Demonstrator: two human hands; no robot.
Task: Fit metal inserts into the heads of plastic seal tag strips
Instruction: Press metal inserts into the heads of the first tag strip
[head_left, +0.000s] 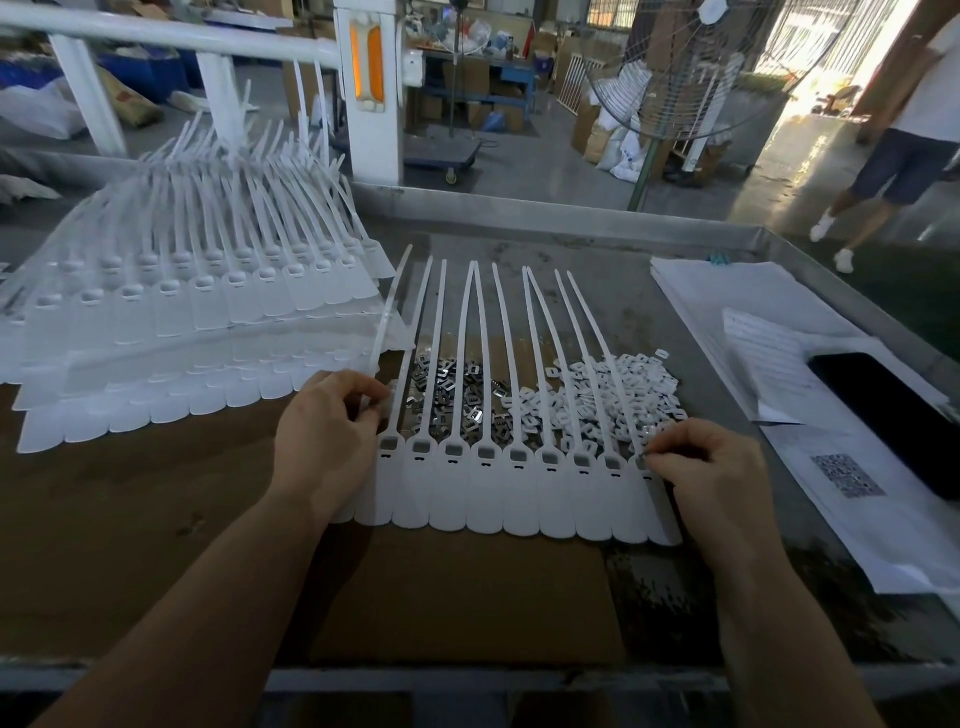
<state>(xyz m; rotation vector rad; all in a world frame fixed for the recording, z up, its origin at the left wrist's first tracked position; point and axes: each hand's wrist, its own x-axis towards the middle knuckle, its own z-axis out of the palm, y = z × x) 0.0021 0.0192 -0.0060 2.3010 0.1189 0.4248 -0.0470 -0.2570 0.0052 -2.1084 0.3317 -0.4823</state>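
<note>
**Hands at the row of white tags**

From the head camera: the row of seal tag strips (506, 499) lies flat on the table (571, 249). The left hand (324, 436) pinches its left end. The right hand (711, 467) pinches a small metal insert (644, 457) at the last head. A pile of metal inserts (452, 384) sits just behind.

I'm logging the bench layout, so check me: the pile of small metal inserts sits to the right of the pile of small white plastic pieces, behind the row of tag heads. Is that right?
Not quite. In the head view the pile of small metal inserts lies to the left of the pile of small white plastic pieces, not the right. Both do sit behind the row of white plastic seal tag heads.
</note>
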